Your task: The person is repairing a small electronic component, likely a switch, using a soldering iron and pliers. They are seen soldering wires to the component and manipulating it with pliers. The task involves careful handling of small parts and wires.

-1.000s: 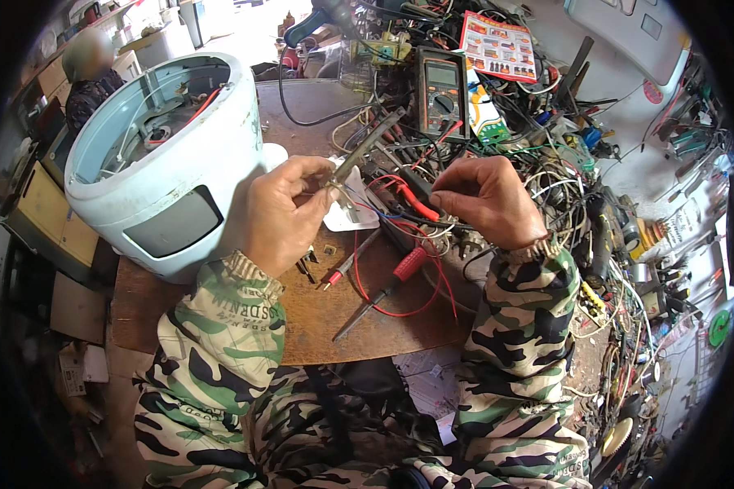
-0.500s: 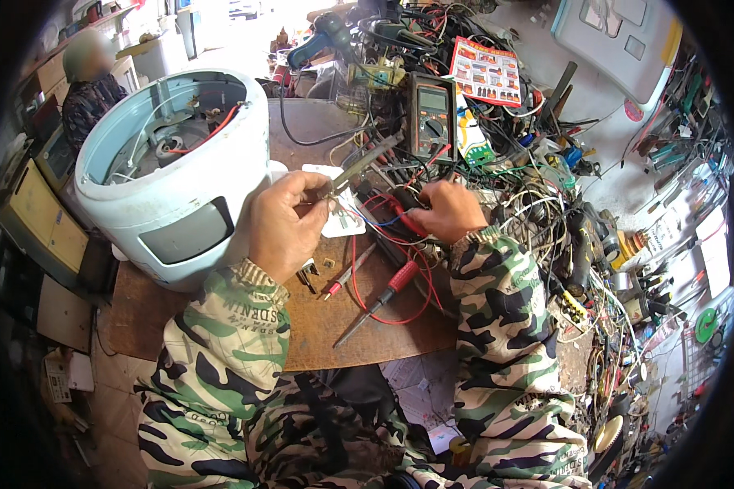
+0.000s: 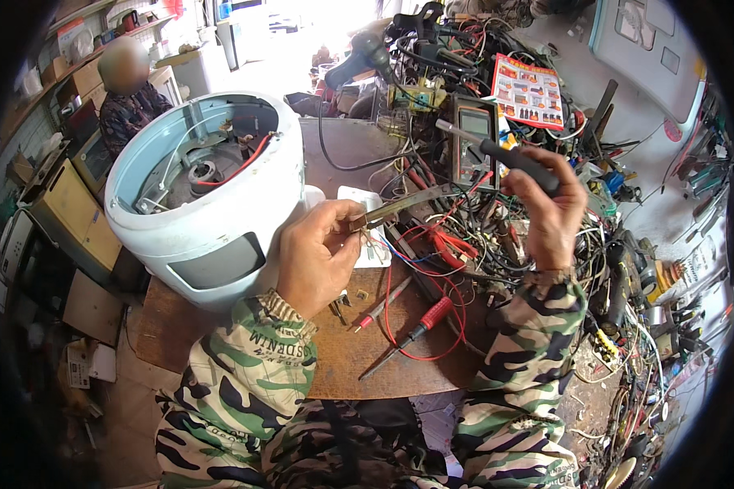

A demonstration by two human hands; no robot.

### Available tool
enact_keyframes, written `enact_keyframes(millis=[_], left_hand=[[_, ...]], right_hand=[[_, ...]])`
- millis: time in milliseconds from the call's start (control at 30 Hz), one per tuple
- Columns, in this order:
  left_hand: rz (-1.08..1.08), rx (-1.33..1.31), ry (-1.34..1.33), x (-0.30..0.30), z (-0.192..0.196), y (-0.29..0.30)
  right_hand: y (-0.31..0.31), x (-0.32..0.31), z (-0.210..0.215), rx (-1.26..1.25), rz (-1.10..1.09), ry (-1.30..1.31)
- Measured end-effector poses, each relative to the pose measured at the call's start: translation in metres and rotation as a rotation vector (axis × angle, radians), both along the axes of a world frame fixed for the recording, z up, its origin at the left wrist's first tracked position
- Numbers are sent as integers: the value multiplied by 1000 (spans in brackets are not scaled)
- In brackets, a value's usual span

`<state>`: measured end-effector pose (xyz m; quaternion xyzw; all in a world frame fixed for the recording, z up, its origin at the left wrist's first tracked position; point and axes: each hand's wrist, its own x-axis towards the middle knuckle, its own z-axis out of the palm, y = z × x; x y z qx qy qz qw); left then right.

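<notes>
My left hand [image 3: 322, 253] is closed, pinching one end of a long, narrow metal strip [image 3: 408, 204] that points to the upper right. Small pale bits show at its fingertips. Raised over the clutter, my right hand [image 3: 550, 204] grips a black-handled tool with a short grey metal shaft [image 3: 520, 165], its shaft pointing up and left across the multimeter [image 3: 475, 134]. Beyond my left hand lies a white plate [image 3: 373, 254]. Two test probes, one with a red handle [image 3: 434, 314], rest on the wooden table [image 3: 326, 375] among looping red leads. Red-handled pliers [image 3: 453, 248] lie below the strip.
A white, open-topped cylindrical appliance housing [image 3: 208, 236] stands on the table's left, with a red wire inside. Tangled cables and tools fill the right side. A red printed sheet [image 3: 528, 91] lies behind the multimeter. Another person [image 3: 130, 98] is at the far left.
My right hand has lifted from the wires and tools to the upper right, now holding the black-handled tool. My left hand keeps the metal strip, now lying flatter. The whole view has shifted slightly.
</notes>
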<state>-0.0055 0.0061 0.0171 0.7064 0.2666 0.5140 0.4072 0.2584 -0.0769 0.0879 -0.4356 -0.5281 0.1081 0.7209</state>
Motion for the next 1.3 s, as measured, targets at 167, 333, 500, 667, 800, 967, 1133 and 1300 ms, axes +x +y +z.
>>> enact_keyframes(millis=[167, 333, 500, 667, 800, 967, 1133, 1300], left_hand=[[62, 224, 85, 14, 5, -7], [60, 183, 137, 11, 0, -8], [57, 222, 143, 15, -1, -11], [52, 230, 169, 14, 1, -13], [60, 257, 159, 13, 1, -14], [88, 325, 207, 15, 4, -14], [107, 378, 202, 11, -1, -12], [103, 402, 210, 12, -2, -10]], right_hand=[[-42, 4, -3, 190, 185, 216], [-38, -25, -10, -95, 233, 124], [-33, -25, -19, -130, 236, 41], [-33, -30, -20, -161, 286, 85], [-32, -32, -19, -186, 305, 51], [-34, -37, -18, -181, 281, 76], [-35, -33, -17, -305, 126, -103], [-32, -26, -24, -268, 58, -231]])
